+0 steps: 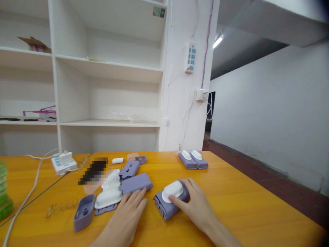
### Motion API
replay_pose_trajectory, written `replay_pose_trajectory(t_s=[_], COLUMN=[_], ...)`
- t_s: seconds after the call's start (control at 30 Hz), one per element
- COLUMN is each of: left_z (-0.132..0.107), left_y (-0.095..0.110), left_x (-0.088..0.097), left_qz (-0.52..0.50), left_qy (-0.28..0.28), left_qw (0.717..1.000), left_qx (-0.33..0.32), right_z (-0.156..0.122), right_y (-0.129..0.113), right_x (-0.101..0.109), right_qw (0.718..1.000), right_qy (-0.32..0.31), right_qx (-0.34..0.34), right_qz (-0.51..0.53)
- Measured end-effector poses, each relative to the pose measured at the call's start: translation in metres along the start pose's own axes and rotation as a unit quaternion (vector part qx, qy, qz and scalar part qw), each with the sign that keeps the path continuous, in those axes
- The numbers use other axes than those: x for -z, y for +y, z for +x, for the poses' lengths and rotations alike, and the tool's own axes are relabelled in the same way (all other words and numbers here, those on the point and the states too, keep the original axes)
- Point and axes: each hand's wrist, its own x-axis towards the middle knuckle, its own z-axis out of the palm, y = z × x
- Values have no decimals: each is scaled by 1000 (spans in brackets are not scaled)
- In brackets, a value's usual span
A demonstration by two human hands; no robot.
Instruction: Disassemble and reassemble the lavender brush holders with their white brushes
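My right hand (196, 202) is wrapped around a purple plastic case (167, 211), its thumb against the white ribbed oval piece (172, 190) on top. To the left, my left hand (131, 207) lies with fingers stretched out, the fingertips at the near edge of a purple shell (136, 183). Whether they press on it I cannot tell. Beside that hand are a white ribbed oval piece (108, 199), a flat purple plate (106, 209) partly under it, and a hollow purple end cap (84, 211). Another purple shell with cut-outs (130, 169) lies behind.
Two purple cases with white tops (191, 164) stand at the back right of the table. Several metal springs (61, 207) lie at the left, near a power strip (63, 165) with a white cable (36, 185). A green bottle (3, 192) stands at the left edge. White shelves (110, 123) rise behind.
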Motion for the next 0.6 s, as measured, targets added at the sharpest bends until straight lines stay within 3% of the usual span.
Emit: replay_pose_trajectory(t_s=[0.17,0.37,0.47,0.6], left_z=[6,6,0,-1], left_y=[-27,-59,-52,-8], left_x=[-15,7,17,2], left_qz=[77,14,-54,-196], left_qy=[60,110,124,167], left_qw=[994,993,990,966], left_qx=[-43,-50,-45,-36], right_z=[4,11,12,6], right_y=[6,21,24,18], right_x=[5,-5,-10,-15], right_qw=[998,990,989,989], right_qy=[15,-2,-20,-25], right_qx=[-22,-71,-67,-49], right_qz=[62,124,130,135])
